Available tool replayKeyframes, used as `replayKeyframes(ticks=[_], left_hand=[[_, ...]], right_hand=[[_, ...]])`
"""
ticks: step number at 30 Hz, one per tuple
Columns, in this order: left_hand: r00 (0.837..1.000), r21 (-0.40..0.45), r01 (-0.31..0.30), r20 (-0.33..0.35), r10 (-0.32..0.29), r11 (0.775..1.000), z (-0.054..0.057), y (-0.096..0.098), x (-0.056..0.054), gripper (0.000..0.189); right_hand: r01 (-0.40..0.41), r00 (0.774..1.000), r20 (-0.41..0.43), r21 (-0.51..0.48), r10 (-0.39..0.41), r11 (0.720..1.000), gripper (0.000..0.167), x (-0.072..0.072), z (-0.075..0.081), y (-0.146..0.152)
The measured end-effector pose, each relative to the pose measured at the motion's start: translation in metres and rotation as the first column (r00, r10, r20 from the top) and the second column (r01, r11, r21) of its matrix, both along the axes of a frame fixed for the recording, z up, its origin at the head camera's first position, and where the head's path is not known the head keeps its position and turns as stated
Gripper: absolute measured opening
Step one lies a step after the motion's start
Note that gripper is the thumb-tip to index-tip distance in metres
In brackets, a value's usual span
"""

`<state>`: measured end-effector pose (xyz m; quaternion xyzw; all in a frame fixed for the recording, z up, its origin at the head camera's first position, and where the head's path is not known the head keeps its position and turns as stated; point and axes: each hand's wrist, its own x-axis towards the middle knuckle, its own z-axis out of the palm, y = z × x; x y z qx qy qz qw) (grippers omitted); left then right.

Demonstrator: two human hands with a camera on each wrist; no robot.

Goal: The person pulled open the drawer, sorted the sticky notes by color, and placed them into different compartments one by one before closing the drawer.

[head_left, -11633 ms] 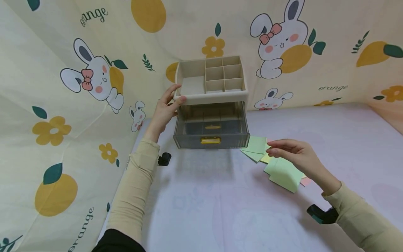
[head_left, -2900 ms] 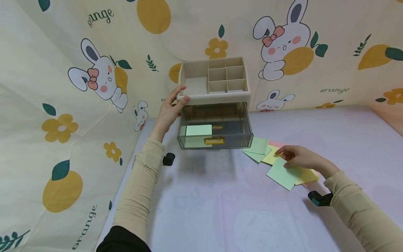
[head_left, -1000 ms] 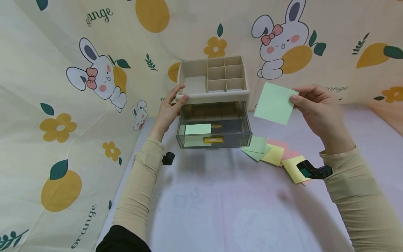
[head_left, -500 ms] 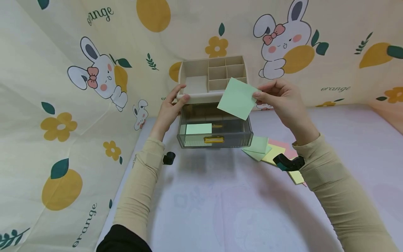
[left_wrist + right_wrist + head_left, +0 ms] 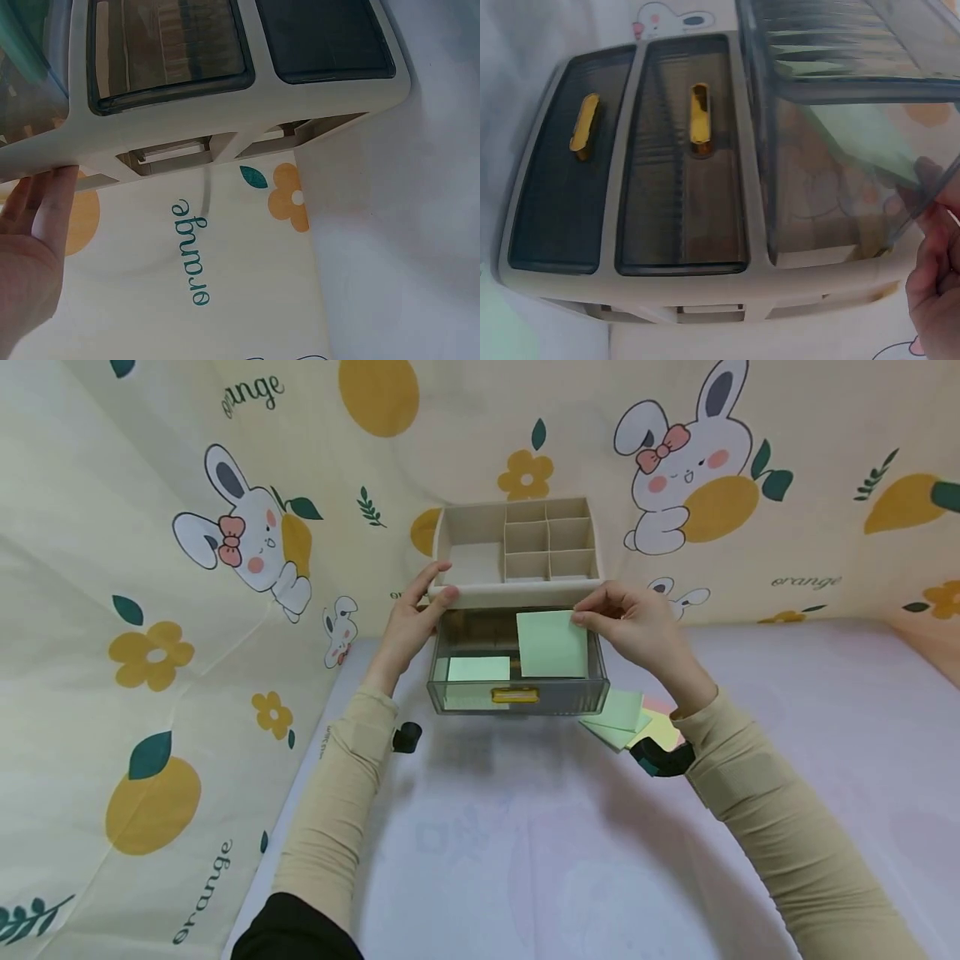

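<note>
A cream desk organizer (image 5: 517, 596) stands at the back, its smoky clear top drawer (image 5: 558, 700) pulled out. My left hand (image 5: 405, 631) holds its top left corner, thumb on the front edge; the left wrist view shows straight fingers (image 5: 56, 206) against its side. Between thumb and fingertips, my right hand (image 5: 637, 622) pinches a green square sticky note (image 5: 552, 643) by its upper right corner. That note hangs partly inside the drawer, at the right. Another green sticky note (image 5: 477, 669) lies in the drawer's left side.
Right of the organizer, green (image 5: 618, 710), yellow (image 5: 654, 728) and pink sticky notes lie on the table (image 5: 480, 843), partly covered by the right wrist camera (image 5: 663, 758). Two shut lower drawers (image 5: 682, 202) show in the right wrist view. A printed cloth (image 5: 465, 452) hangs behind.
A green note has been placed in the drawer's left. My right hand has picked another from the pile, carried it leftward and lowered it into the drawer. My left hand keeps its place.
</note>
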<state>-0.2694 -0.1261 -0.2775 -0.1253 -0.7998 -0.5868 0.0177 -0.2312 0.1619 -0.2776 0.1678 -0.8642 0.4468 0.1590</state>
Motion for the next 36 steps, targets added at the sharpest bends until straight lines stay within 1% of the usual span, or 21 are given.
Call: replayKeyframes(ticks=[2,6,12,15,19,24,27,30,36], left_hand=[[1.0,-0.007,-0.002,-0.003,0.002,1.0,-0.001,0.0,-0.001,0.049],[1.0,-0.003,-0.005,-0.006,0.005,1.0,-0.005,-0.001,-0.006,0.048],[1.0,0.012,-0.02,-0.013,0.02,1.0,-0.018,-0.006,-0.022,0.046],[0.999,0.02,-0.027,-0.019,0.027,0.999,-0.021,-0.006,-0.025,0.046],[1.0,0.016,-0.023,-0.006,0.023,1.0,-0.019,-0.005,-0.023,0.047],[1.0,0.005,-0.011,0.008,0.011,1.0,-0.009,-0.002,-0.011,0.048],[1.0,0.006,-0.011,0.002,0.011,1.0,-0.005,-0.001,-0.006,0.048],[1.0,0.005,-0.015,-0.001,0.015,1.0,-0.003,0.0,-0.004,0.047],[1.0,0.005,-0.012,0.0,0.012,1.0,-0.004,-0.001,-0.004,0.047]], right_hand=[[0.016,1.0,-0.01,0.047,-0.016,0.999,0.009,0.0,-0.002,-0.002],[0.019,1.0,-0.017,0.119,-0.017,0.993,0.007,0.0,-0.004,-0.006],[-0.032,0.999,0.027,0.236,0.026,0.971,0.01,0.0,0.001,-0.012],[-0.061,0.997,0.061,0.278,0.046,0.959,0.009,0.0,0.003,-0.013],[-0.1,0.992,0.105,0.332,0.069,0.938,0.007,-0.001,0.005,-0.014],[-0.145,0.985,0.147,0.406,0.092,0.902,0.005,-0.003,0.007,-0.015],[-0.152,0.984,0.155,0.444,0.091,0.883,0.005,-0.004,0.008,-0.016],[-0.155,0.984,0.156,0.48,0.09,0.863,0.006,-0.004,0.009,-0.017],[-0.175,0.982,0.159,0.55,0.104,0.816,0.01,-0.003,0.012,-0.019]])
